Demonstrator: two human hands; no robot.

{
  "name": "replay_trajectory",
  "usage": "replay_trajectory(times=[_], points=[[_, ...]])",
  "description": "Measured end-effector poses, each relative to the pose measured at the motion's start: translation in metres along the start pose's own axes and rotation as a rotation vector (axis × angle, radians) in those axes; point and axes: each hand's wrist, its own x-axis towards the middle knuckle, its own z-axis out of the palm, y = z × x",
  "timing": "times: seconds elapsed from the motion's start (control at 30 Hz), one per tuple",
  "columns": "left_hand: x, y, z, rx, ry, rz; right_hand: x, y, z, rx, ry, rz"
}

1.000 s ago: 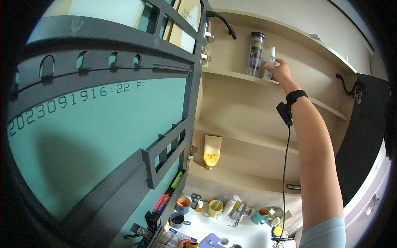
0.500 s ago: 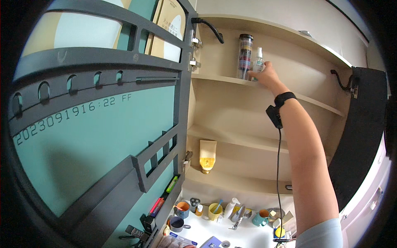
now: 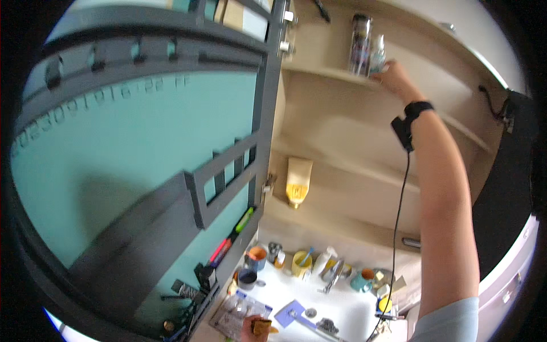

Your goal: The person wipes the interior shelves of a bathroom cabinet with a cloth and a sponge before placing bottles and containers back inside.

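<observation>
My right hand (image 3: 393, 77) reaches up to the top shelf, its fingers closed about the lower part of a small clear spray bottle (image 3: 378, 54); blur softens the grip. Directly left of the bottle stands a tall clear cylinder (image 3: 360, 45) with a black lid and dark and coloured contents. Low in the view, over the sink, my left hand (image 3: 249, 333) is closed on a small golden-brown object (image 3: 262, 326) whose kind I cannot make out. The lower edge cuts off much of that hand.
A cream-and-yellow tube (image 3: 298, 182) stands cap down on a lower shelf. The cabinet's grey-framed door (image 3: 196, 199) hangs open at left, a dark door (image 3: 501, 188) at right. Cups, bottles and a faucet (image 3: 336, 276) line the white sink (image 3: 285, 290). A black cable (image 3: 400, 211) hangs from my right wrist.
The view has tilted downward and shifted, so the cabinet appears higher and farther right. My left hand has come into view at the bottom with the golden-brown object. My right hand stays at the spray bottle.
</observation>
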Motion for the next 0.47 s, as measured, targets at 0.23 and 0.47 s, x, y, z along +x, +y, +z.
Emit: replay_trajectory(times=[0.23, 0.47], points=[[-0.001, 0.009, 0.008, 0.713, -0.028, 0.126, -0.014, 0.008, 0.011, 0.242, 0.575, -0.118], [-0.001, 0.013, -0.021, 1.133, -0.144, 0.513, -0.114, 0.016, 0.029, 0.299, 0.379, -0.434]])
